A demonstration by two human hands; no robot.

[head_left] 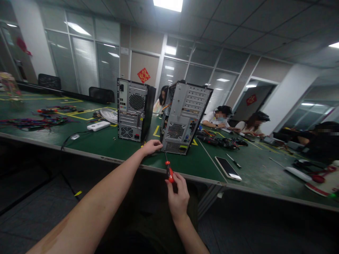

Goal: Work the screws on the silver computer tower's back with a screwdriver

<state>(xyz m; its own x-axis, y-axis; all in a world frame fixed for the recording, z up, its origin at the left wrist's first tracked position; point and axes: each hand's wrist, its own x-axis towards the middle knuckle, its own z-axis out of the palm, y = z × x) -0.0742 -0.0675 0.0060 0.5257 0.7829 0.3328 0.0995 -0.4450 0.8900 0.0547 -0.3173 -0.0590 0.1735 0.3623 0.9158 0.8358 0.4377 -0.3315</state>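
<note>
My right hand (178, 195) grips the red and dark handle of a screwdriver (169, 171) between thumb and fingers. Its thin shaft points up and away, with the tip at the lower left corner of a grey computer case (180, 109). That case stands upright with its back panel, vents and ports facing me. At the same bottom corner is my left hand (152, 147), fingers pinched together close to the screwdriver's tip. Whatever lies between those fingertips, if anything, is too small to make out. A second computer case (132, 109) stands upright to the left.
On the green table (106, 146) are a white power strip (98, 126) and tangled cables (34, 121) at left. A phone (227, 168), a slim tool (233, 160) and black cables (230, 143) lie at right. Several people sit across the table.
</note>
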